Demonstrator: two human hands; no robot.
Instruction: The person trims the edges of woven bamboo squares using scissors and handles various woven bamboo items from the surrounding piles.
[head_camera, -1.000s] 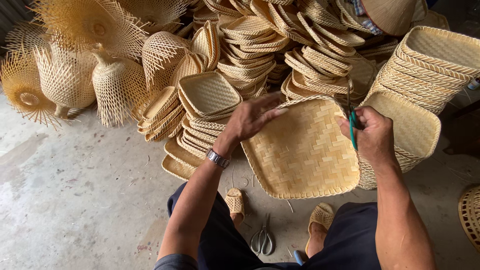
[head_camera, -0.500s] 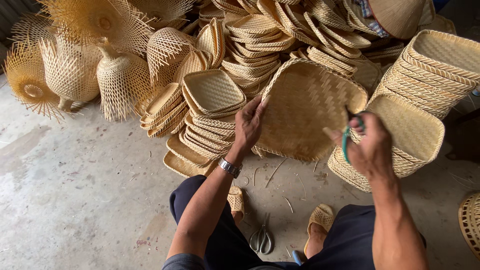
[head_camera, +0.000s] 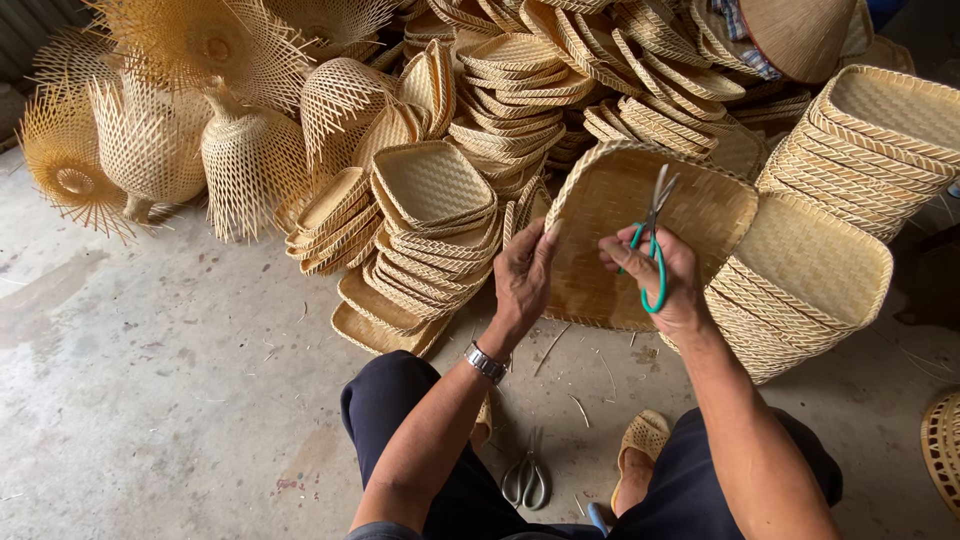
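Sq woven bamboo tray (head_camera: 620, 240) tilted upright, pale tan, L hand (head_camera: 522, 280) on edge

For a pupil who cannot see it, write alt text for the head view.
A person's left hand tilts up a square woven bamboo tray while the right hand holds green-handled scissors against it. Stacked woven trays surround them; grey scissors lie on the floor.

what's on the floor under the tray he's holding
Bamboo scraps on the concrete floor below the tray; nearer, grey scissors. The floor behind it is hidden.
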